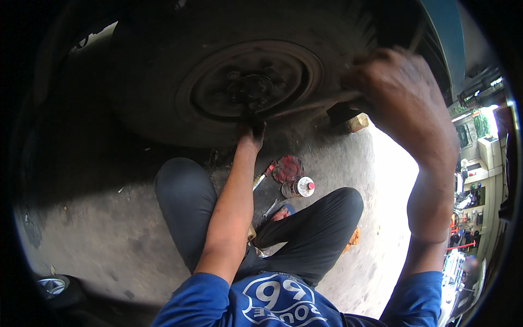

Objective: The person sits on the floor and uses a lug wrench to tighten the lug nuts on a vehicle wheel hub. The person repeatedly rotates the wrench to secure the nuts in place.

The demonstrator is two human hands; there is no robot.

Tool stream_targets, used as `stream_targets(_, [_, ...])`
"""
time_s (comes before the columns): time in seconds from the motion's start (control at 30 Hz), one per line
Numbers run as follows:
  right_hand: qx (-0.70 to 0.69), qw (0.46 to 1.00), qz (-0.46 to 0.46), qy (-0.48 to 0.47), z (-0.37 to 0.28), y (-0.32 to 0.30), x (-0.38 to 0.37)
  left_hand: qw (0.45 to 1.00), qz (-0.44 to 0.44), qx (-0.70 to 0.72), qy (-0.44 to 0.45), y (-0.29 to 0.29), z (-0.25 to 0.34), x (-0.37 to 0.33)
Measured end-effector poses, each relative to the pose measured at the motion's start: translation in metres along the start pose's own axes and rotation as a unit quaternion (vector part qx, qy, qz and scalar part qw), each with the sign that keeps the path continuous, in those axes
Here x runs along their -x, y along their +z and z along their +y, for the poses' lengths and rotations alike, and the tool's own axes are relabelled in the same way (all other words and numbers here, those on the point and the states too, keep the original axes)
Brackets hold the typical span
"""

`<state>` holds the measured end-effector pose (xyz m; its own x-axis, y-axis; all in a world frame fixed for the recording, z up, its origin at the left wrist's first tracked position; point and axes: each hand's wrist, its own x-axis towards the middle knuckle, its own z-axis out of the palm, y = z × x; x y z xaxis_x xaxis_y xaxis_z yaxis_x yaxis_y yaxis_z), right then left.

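Observation:
A large dusty wheel with a dark tyre fills the upper middle. From near its hub a long lug wrench runs out to the right. My left hand is closed at the wrench's inner end, close below the hub; its fingers are dark against the wheel and partly hidden. My right hand, raised and smeared by motion, is closed round the outer end of the bar. Whether the wrench sits on a nut I cannot tell.
Between my legs lie a red round piece, a red-capped bottle, a red-handled tool and a spanner. A block stands beside the tyre. An orange cloth lies by my right knee; a loose wheel lies lower left.

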<state>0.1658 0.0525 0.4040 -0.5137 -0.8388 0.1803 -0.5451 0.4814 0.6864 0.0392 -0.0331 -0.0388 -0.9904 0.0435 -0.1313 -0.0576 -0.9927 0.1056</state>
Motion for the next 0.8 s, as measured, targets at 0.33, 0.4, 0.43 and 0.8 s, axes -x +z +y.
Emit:
stream_targets(0.33, [-0.335, 0.918, 0.210, -0.027, -0.046, 0.008, -0.059, 0.987, 0.043, 0.148, 0.054, -0.006, -0.010, -0.016])
stream_targets(0.4, [-0.356, 0.887, 0.286, 0.073, -0.048, 0.020, -0.047, 0.989, -0.026, 0.134, 0.057, -0.010, -0.012, -0.019])
stream_targets(0.43, [-0.425, 0.851, 0.267, 0.153, -0.048, 0.023, -0.039, 0.992, 0.007, 0.118, 0.051, -0.012, -0.014, -0.021])
stream_targets(0.8, [-0.477, 0.635, 0.445, 0.414, -0.020, 0.143, 0.045, 1.000, 0.015, -0.002, 0.024, -0.016, 0.017, -0.020])
